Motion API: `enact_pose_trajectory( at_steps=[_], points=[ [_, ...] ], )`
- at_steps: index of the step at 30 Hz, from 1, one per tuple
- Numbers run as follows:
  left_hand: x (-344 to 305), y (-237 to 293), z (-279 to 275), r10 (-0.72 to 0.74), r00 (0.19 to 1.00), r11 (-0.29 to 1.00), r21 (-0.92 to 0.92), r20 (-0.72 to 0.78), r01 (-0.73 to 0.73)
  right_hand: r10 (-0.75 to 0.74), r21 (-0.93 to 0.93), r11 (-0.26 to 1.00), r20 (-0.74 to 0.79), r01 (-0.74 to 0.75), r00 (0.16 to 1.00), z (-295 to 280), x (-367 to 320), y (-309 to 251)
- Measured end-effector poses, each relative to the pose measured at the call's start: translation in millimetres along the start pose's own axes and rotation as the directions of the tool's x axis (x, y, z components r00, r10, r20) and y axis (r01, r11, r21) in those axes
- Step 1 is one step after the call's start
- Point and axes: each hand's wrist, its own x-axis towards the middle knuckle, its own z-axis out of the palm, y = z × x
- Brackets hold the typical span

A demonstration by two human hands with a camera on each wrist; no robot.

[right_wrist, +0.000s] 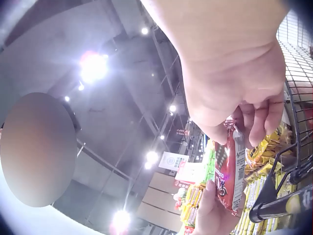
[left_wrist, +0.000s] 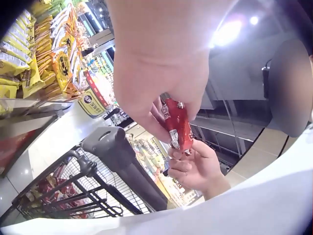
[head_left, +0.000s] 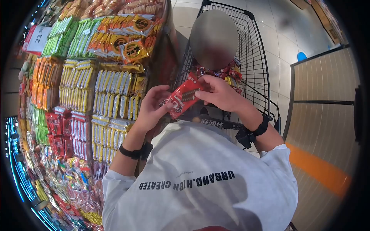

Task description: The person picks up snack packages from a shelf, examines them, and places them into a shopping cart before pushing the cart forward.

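Both hands hold a red snack packet [head_left: 184, 98] in front of the white shirt, near the cart handle. Its front has pale lettering and a picture of a dark brown bar. My left hand [head_left: 152, 109] grips the lower left end, thumb on the front. At the upper right end, my right hand [head_left: 219, 92] pinches the packet with its thumb on the front. In the left wrist view the packet [left_wrist: 178, 122] appears edge-on between the two hands. A silvery, printed side of the packet [right_wrist: 237, 169] shows in the right wrist view.
A black wire shopping cart [head_left: 264, 73] stands ahead, with several red and yellow packets [head_left: 234, 75] inside. A blurred oval [head_left: 214, 38] hides part of it. To the left, a display [head_left: 77, 84] bears rows of wrapped snacks and a price sign [head_left: 37, 38]. Wood-look panels [head_left: 320, 127] line the right.
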Motion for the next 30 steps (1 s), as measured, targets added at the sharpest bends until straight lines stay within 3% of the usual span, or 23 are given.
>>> enact_pose_trajectory(
  at_steps=[6, 14, 19, 21, 23, 26, 28, 30],
  points=[
    [11.8, -8.9, 9.5, 0.003, 1.000, 1.000, 0.003, 0.009, -0.003, 0.110, 0.103, 0.987, 0.109, -0.121, 0.988, -26.5, -0.8, 5.1],
    [28.2, -14.1, 26.5, -0.111, 0.992, 0.967, -0.238, -0.057, 0.094, 0.038, 0.170, 0.983, 0.168, -0.067, 0.985, -57.5, 11.4, 23.5],
    [31.4, -19.9, 35.9, -0.102, 0.989, 0.990, -0.111, -0.109, 0.089, 0.055, 0.122, 0.989, 0.217, -0.083, 0.975, -74.6, 22.3, 29.5],
    [33.8, -21.8, 39.6, -0.110, 0.987, 0.992, -0.071, -0.116, 0.102, 0.098, 0.116, 0.986, 0.190, -0.122, 0.977, -85.8, 29.6, 34.3],
    [35.9, -26.6, 40.4, -0.083, 0.989, 0.986, 0.137, -0.122, 0.100, 0.110, 0.096, 0.988, 0.105, -0.121, 0.988, -103.0, 37.1, 37.7],
    [37.8, -20.2, 46.0, -0.145, 0.976, 0.969, 0.175, -0.161, 0.173, 0.107, 0.143, 0.984, -0.002, -0.106, 0.994, -132.5, 52.9, 54.9],
    [38.7, -22.6, 47.3, -0.140, 0.977, 0.968, 0.183, -0.163, 0.169, 0.191, 0.158, 0.973, -0.136, -0.169, 0.972, -149.0, 58.0, 55.3],
    [39.1, -24.1, 49.6, -0.135, 0.978, 0.967, 0.192, -0.162, 0.165, 0.189, 0.181, 0.971, -0.172, -0.157, 0.967, -159.1, 64.7, 66.3]
  ],
)
